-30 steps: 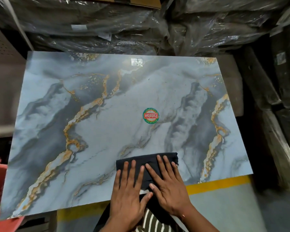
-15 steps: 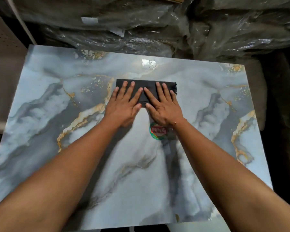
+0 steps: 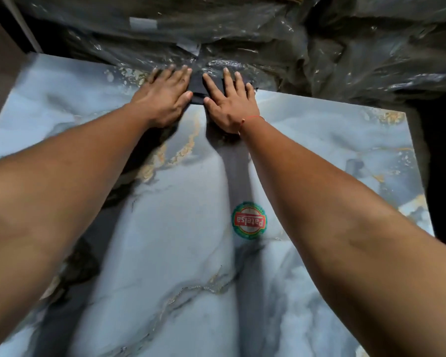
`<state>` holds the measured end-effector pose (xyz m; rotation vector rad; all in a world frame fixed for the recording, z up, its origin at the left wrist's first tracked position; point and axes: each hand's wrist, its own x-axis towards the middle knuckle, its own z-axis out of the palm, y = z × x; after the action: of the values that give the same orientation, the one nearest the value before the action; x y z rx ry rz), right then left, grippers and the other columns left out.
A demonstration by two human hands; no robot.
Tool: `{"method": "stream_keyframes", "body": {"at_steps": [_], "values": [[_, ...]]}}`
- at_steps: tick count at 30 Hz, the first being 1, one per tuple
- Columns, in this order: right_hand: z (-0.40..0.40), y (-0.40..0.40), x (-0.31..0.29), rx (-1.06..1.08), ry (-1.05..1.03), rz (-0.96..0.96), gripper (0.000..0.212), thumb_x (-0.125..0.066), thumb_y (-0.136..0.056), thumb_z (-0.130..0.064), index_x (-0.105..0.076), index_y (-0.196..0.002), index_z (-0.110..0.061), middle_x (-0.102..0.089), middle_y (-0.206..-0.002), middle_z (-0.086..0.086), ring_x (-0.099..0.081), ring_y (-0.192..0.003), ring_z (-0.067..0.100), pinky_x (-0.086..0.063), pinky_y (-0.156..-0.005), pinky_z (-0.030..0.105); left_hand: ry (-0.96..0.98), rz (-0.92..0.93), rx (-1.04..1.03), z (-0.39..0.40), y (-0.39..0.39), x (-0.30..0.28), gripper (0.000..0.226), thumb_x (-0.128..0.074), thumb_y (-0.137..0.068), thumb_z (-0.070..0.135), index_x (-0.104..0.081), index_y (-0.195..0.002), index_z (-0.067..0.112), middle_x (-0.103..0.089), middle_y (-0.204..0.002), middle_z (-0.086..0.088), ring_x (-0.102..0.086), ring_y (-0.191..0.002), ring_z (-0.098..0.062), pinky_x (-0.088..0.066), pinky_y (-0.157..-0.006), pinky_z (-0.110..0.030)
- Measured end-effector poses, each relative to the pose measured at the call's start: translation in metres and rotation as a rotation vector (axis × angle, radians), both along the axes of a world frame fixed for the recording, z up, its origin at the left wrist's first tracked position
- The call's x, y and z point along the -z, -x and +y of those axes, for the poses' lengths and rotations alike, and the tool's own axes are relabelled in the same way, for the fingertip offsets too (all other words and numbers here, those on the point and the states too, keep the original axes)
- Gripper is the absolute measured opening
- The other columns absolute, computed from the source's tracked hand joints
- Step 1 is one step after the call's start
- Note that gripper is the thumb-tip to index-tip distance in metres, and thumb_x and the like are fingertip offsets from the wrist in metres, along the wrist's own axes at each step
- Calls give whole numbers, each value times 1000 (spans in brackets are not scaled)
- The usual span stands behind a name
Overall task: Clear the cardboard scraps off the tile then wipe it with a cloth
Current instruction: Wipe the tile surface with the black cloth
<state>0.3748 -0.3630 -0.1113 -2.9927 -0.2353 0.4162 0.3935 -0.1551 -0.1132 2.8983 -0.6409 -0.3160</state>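
A large blue-grey marble-pattern tile [image 3: 180, 248] with gold veins fills the view. A round red and green sticker [image 3: 249, 220] sits right of its middle. A dark cloth [image 3: 196, 88] lies at the tile's far edge, mostly hidden under my hands. My left hand [image 3: 162, 97] presses flat on its left part, fingers spread. My right hand [image 3: 229, 103], with a red thread at the wrist, presses flat on its right part. Both arms are stretched out far over the tile. No cardboard scraps show on the tile.
Bundles wrapped in clear plastic [image 3: 268, 39] are stacked right behind the tile's far edge, touching my fingertips. A dark gap [image 3: 443, 163] runs along the tile's right side. A pale panel [image 3: 3, 60] stands at the far left.
Both hands have pushed the cloth away from me, from the tile's near edge through its middle to its far edge. My view has moved forward over the tile.
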Motion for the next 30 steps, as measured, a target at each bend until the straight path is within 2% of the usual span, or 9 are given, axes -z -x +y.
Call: {"method": "stream_keyframes", "body": {"at_steps": [7,11,14,16,20,24,30], "values": [[22,55,0,-48,2,-53,62,-21,-110,-56,-1,-167,-43,7,-177,8,7,-163,34,-1,-129,53,-29,-3,-64,19,62,-5,68,-18,-108,51,-1,-165,19,4,-174,0,7,-160,-22,2,-128,-50],[33,122,0,-39,-1,-33,63,-19,-109,-57,1,-166,-44,10,-176,7,10,-162,32,0,-129,53,-59,38,-35,32,121,-5,75,-9,-103,60,5,-165,20,10,-173,2,13,-159,-19,3,-129,-48],[45,180,0,-19,-24,-45,66,-13,-103,-59,-4,-167,-43,7,-177,7,7,-163,32,-2,-129,53,-105,59,-30,46,173,-3,85,4,-93,68,8,-164,20,14,-173,1,17,-159,-20,4,-129,-48],[55,222,-1,-12,-48,-48,67,-13,-102,-59,-8,-167,-43,4,-177,7,5,-163,32,-4,-129,53,-82,54,-28,57,213,-1,87,2,-93,71,6,-164,20,12,-173,1,17,-158,-20,6,-128,-47],[77,313,0,16,-78,-97,64,-28,-106,-55,-14,-167,-41,-5,-177,8,-1,-163,33,-11,-128,55,-29,31,2,81,299,0,85,-15,-99,70,-7,-165,18,4,-173,0,9,-160,-21,3,-127,-48],[103,400,-7,22,-78,-83,67,-34,-107,-53,-6,-167,-42,0,-177,6,2,-163,31,-13,-127,55,6,24,19,108,390,-9,85,-25,-101,69,-10,-165,16,-2,-174,-1,0,-161,-22,-8,-125,-51],[143,494,-25,22,-80,-36,70,-45,-106,-52,-14,-167,-39,-5,-177,7,-8,-163,32,-16,-123,53,-39,63,14,144,480,-20,83,-30,-98,67,-32,-160,11,-22,-171,-5,-24,-157,-26,-23,-120,-55]]}}
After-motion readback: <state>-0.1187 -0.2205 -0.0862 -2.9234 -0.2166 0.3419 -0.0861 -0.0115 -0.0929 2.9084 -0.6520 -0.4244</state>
